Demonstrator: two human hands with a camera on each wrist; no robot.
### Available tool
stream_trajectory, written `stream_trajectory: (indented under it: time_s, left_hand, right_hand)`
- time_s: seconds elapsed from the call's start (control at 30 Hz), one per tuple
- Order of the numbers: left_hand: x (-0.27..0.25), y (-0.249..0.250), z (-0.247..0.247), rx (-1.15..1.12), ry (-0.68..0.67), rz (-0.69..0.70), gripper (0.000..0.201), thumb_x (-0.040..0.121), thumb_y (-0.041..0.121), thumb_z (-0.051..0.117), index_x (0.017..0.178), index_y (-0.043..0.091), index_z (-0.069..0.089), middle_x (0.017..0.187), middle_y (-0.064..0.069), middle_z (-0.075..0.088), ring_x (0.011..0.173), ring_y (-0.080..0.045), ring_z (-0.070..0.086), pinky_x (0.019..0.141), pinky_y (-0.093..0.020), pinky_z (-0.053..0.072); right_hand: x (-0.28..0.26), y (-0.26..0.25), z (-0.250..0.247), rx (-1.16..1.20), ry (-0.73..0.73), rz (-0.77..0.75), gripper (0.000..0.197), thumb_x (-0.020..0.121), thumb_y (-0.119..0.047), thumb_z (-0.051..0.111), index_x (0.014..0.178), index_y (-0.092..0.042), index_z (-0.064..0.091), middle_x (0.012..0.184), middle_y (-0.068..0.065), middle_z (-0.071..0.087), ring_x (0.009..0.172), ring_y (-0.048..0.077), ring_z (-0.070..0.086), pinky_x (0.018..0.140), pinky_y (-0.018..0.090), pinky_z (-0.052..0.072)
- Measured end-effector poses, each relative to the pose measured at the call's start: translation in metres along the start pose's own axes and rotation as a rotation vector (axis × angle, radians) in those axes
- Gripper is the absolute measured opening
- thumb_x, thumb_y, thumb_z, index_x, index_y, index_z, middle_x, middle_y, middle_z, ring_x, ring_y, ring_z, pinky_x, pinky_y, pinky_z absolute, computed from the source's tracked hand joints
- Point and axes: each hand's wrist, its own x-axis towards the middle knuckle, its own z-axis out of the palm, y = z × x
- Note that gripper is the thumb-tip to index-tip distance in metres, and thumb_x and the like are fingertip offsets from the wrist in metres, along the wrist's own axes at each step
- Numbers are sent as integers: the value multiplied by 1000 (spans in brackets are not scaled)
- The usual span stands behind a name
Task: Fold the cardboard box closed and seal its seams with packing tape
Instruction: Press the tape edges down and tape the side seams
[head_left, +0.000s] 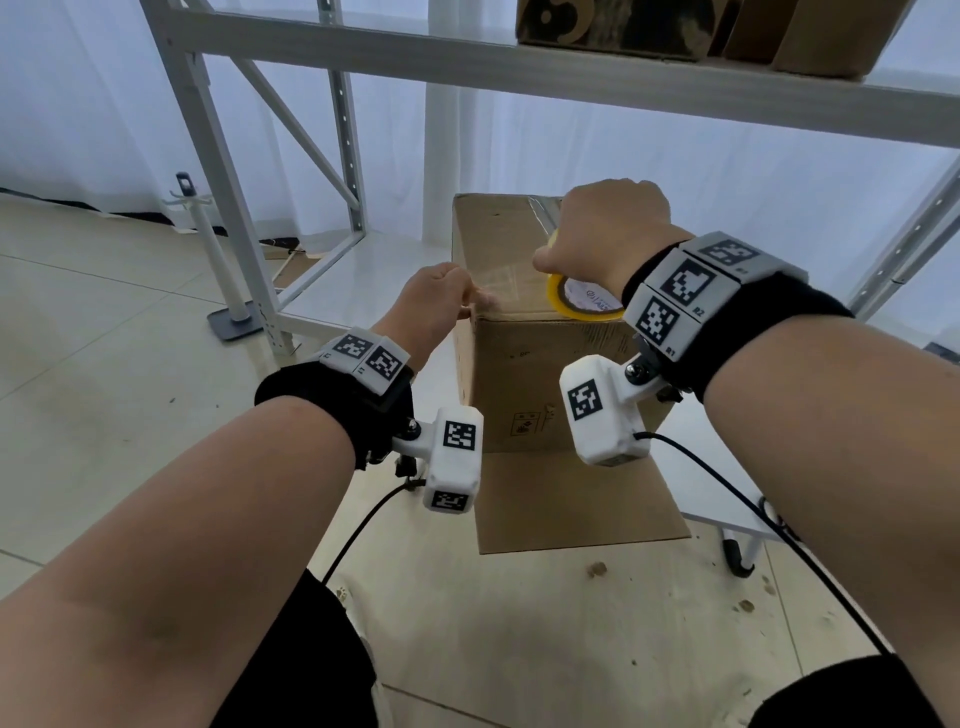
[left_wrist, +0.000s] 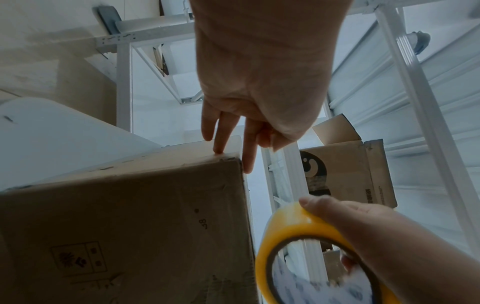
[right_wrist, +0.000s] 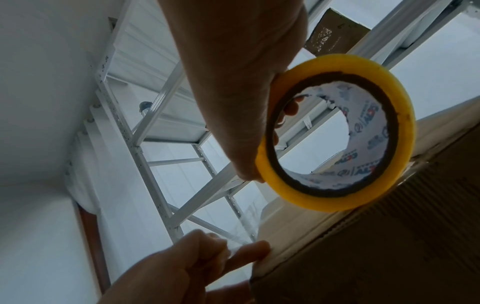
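Forearms: two bare forearms fill the lower head view, each with a black wristband carrying white marker blocks and a cabled camera.
Cardboard box (head_left: 524, 364): plain brown corrugated, rectangular, standing on the floor between the arms; its long top runs away from the person toward the rack, and one bottom flap lies flat on the floor toward the person.
Tape roll (head_left: 582, 304): yellow ring with a brown core and a printed white liner, standing on edge at the near right of the box top.
Right hand (head_left: 608, 234): clamped on the roll, fingers through the core, thumb on the outer rim.
Left hand (head_left: 441, 301): at the near left corner of the top, thumb and forefinger pinching the clear tape end; other fingers straight, one fingertip touching the corner.
Tape strip (left_wrist: 291, 174): clear, glossy, stretched between pinch and roll.
Floor (head_left: 104, 364): pale glossy tiles with brown specks.
Rack (head_left: 291, 171): white perforated metal shelving with printed cartons on its shelf.
Curtain (head_left: 78, 93): white, sheer.
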Motion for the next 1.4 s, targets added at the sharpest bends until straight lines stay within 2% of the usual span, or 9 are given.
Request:
stream_trajectory:
  time_s: [0.1, 0.23, 0.43, 0.57, 0.67, 0.83, 1.0, 1.13, 1.4]
  left_hand:
    - [-2, 1, -3, -59, -15, -20, 23, 95, 7, 33, 76, 10, 46, 77, 1, 63, 68, -3, 60, 56, -11, 46]
    - [-2, -7, -9, -118, -22, -61, 24, 93, 8, 38, 71, 11, 47, 87, -7, 62, 88, -18, 62, 86, -32, 49]
    - [-6, -14, -10, -179, -22, -75, 22, 91, 4, 43, 72, 2, 53, 101, -16, 67, 91, -22, 64, 81, -33, 56]
    - [-6, -19, -8, -231, 21, -160, 16, 91, 9, 49, 82, 0, 60, 90, -13, 65, 92, -24, 68, 84, -36, 56]
    - [-7, -22, -10, -176, 24, -118, 22, 94, 20, 56, 92, 0, 62, 91, -10, 67, 91, -21, 69, 81, -32, 57]
    - [-7, -23, -10, -99, 32, -70, 26, 93, 27, 58, 89, 1, 62, 91, -10, 68, 86, -18, 70, 76, -28, 58]
    - [-7, -24, -13, -129, 38, -57, 22, 94, 23, 56, 83, 5, 60, 87, -10, 68, 83, -19, 70, 74, -28, 57]
    - [-9, -26, -15, -99, 30, -51, 23, 94, 23, 56, 84, 4, 62, 88, -12, 69, 83, -19, 70, 76, -29, 58]
    - [-6, -24, -8, -113, 52, -3, 21, 93, 23, 58, 86, 3, 56, 80, -9, 63, 80, -20, 72, 73, -28, 58]
  right_hand:
    - [0, 0, -1, -65, -26, 0, 42, 88, -49, 53, 68, -13, 43, 66, 2, 43, 77, 26, 45, 82, 37, 33]
    - [-1, 1, 4, -24, 5, -60, 52, 86, -56, 51, 111, -11, 50, 90, 5, 54, 97, 30, 54, 90, 41, 36]
    - [-2, 5, 7, 239, 78, -133, 22, 86, -30, 50, 93, -14, 63, 94, 5, 58, 92, 25, 54, 84, 37, 42]
    - [-5, -2, 5, 178, 85, -93, 32, 88, -43, 55, 114, -28, 64, 119, 6, 53, 114, 28, 47, 94, 45, 37]
    - [-11, 0, 9, 279, 105, 21, 49, 85, -53, 55, 121, -20, 53, 121, 8, 50, 114, 30, 47, 93, 44, 38]
    - [-18, 15, 14, 600, 132, 110, 37, 95, -33, 41, 125, -17, 57, 131, 7, 50, 121, 25, 44, 92, 36, 36]
    - [-17, 17, 18, 683, 181, 177, 58, 81, -52, 65, 125, -20, 45, 127, 6, 41, 111, 21, 47, 83, 30, 40]
    - [-21, 16, 29, 868, 130, 323, 79, 75, -66, 64, 134, -19, 39, 132, 8, 43, 119, 24, 45, 88, 31, 36]
    - [-26, 23, 33, 968, 133, 372, 77, 78, -65, 62, 136, -20, 39, 132, 5, 49, 120, 24, 46, 91, 32, 38]
